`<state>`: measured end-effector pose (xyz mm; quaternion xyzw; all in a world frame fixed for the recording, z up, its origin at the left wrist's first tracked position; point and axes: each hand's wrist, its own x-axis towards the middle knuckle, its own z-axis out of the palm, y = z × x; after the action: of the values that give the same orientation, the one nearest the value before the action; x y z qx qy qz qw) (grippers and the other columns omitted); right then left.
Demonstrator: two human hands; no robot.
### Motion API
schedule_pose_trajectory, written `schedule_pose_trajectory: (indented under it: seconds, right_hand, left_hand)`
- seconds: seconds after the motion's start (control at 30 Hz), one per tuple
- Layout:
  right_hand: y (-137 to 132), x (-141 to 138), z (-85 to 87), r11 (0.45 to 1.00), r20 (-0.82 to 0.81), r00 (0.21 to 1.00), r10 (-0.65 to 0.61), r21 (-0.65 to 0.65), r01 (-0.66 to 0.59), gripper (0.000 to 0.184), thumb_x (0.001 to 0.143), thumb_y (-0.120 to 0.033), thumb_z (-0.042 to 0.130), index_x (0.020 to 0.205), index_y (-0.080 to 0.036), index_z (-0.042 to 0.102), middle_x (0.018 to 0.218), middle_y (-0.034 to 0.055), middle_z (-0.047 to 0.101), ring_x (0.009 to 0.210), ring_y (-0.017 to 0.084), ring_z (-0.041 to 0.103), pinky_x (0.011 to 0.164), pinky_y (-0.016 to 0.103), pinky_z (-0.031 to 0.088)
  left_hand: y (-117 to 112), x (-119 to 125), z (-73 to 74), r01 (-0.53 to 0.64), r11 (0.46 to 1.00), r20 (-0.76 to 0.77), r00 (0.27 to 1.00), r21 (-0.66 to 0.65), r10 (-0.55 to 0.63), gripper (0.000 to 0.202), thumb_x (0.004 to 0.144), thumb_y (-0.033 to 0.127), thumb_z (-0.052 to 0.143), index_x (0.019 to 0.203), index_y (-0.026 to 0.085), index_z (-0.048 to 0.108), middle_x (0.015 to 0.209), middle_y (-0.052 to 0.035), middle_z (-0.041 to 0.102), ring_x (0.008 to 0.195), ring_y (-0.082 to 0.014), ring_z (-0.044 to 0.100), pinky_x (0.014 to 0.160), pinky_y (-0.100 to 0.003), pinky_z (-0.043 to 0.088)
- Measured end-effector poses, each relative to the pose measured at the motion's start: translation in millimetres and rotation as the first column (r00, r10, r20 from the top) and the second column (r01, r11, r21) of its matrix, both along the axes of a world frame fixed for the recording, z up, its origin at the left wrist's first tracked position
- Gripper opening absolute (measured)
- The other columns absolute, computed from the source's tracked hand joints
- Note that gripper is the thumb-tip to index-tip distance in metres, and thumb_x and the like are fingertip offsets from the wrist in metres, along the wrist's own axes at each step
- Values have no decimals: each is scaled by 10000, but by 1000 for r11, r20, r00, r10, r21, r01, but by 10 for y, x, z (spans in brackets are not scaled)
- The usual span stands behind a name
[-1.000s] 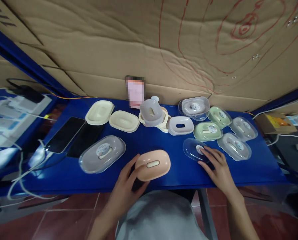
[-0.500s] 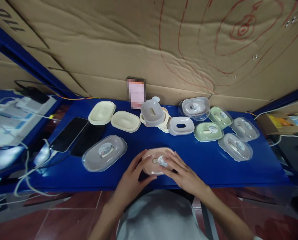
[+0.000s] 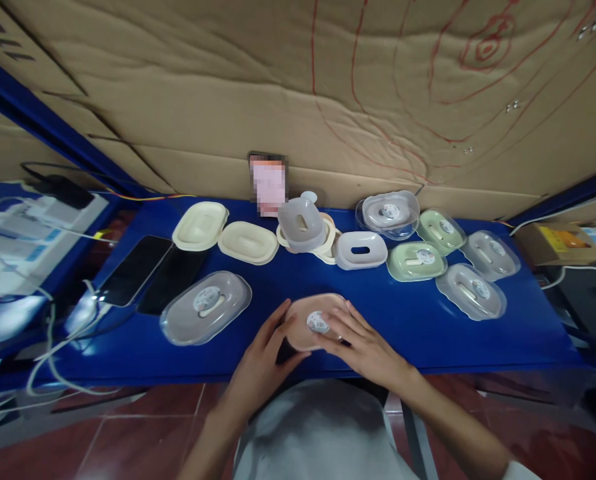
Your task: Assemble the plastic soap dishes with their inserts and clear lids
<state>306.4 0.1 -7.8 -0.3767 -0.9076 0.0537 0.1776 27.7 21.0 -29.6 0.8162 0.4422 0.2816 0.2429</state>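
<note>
A peach-pink oval soap box (image 3: 302,321) sits near the front edge of the blue table (image 3: 428,333). A clear lid with a round sticker (image 3: 318,322) lies on top of it. My left hand (image 3: 263,363) cups the box's left end, fingers curled around it. My right hand (image 3: 365,347) rests on the lid from the right, fingers spread and pressing down on it. Both hands touch the same box.
A grey lidded box (image 3: 205,308) lies to the left, beside two dark phones (image 3: 151,273). Cream trays (image 3: 201,225), a grey stack (image 3: 303,223), a white tray (image 3: 361,250) and green and clear-lidded boxes (image 3: 471,290) line the back. Cardboard (image 3: 298,87) walls the rear; cables (image 3: 48,333) trail left.
My right hand carried the clear lid from the table's right side over to the pink box and now presses it on top. The left hand stayed at the box's left end.
</note>
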Motion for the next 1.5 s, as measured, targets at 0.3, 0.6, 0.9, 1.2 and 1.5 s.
schedule_pose_trajectory:
  seconds: [0.3, 0.6, 0.9, 1.2, 1.5]
  right_hand:
    - [15, 44, 35, 996, -190, 978, -88, -12, 87, 570, 1050, -219, 639, 1600, -256, 494, 1563, 99, 599, 1575, 257, 413, 1309, 549, 356]
    - [18, -125, -27, 976, 28, 976, -218, -2, 218, 659, 1032, -209, 655, 1637, -344, 432, 1799, 71, 162, 1661, 353, 127, 1295, 604, 340]
    - [412, 185, 58, 872, 4, 873, -487, 47, 487, 729, 1096, -305, 507, 1732, -229, 159, 1750, 160, 307, 1646, 349, 229, 1306, 669, 247]
    - [1, 133, 278, 976, -16, 987, -159, -151, 155, 295, 1102, -274, 537, 1364, -230, 664, 1155, 91, 742, 1164, 251, 671, 1144, 517, 451]
    - [1220, 36, 480, 961, -170, 950, -260, 54, 273, 264, 1091, -226, 522, 1301, -191, 679, 1373, 128, 707, 1350, 275, 602, 1113, 460, 454]
  left_hand:
    - [51, 103, 50, 28, 999, 30, 999, 46, -29, 591, 1035, 398, 652, 1576, 305, 433, 1644, -126, 479, 1495, -274, 536, 1173, -458, 541]
    - [13, 149, 68, 87, 913, -158, 987, 398, -25, 457, 1009, 242, 684, 1456, 270, 587, 1601, -138, 540, 1534, -342, 477, 1155, -496, 550]
    - [233, 274, 291, -268, 872, -65, 945, 410, 321, 663, 1005, 124, 605, 1625, 258, 409, 1741, -176, 315, 1600, -425, 337, 1213, -660, 429]
    - [-6, 567, 174, 161, 917, -229, 970, 365, -79, 461, 1036, 224, 593, 1497, 248, 575, 1626, -117, 534, 1546, -319, 460, 1229, -518, 460]
    - [-87, 315, 146, 183, 931, -301, 950, 315, -85, 440, 1027, 152, 554, 1453, 241, 614, 1651, -95, 508, 1571, -297, 425, 1292, -572, 355]
